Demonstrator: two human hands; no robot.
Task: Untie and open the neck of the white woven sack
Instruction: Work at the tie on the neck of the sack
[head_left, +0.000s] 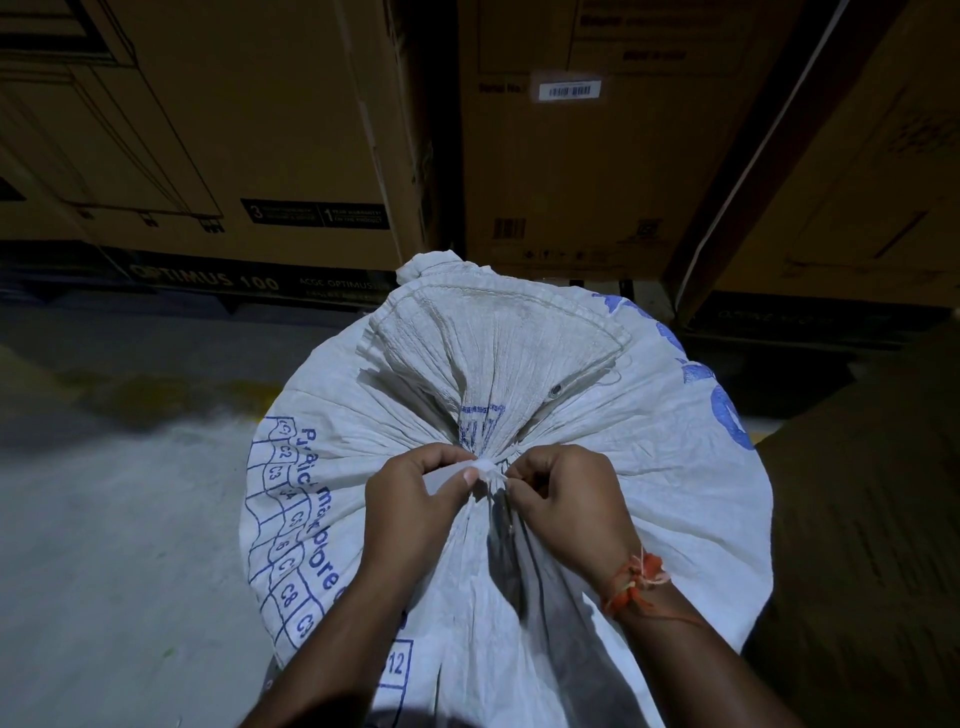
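Observation:
A full white woven sack (649, 467) with blue print stands upright in front of me, seen from above. Its neck is gathered tight at a white tie knot (487, 466), and the loose top of the sack fans out beyond the knot. My left hand (415, 499) pinches the tie from the left with thumb and fingers. My right hand (566, 499), with an orange thread on its wrist, pinches it from the right. The neck is still bunched closed.
Large brown cardboard cartons (249, 130) are stacked close behind the sack, with another carton (613, 145) to the right. A dark brown surface (862, 519) lies on the right. Grey concrete floor (104, 519) with a yellow line lies to the left.

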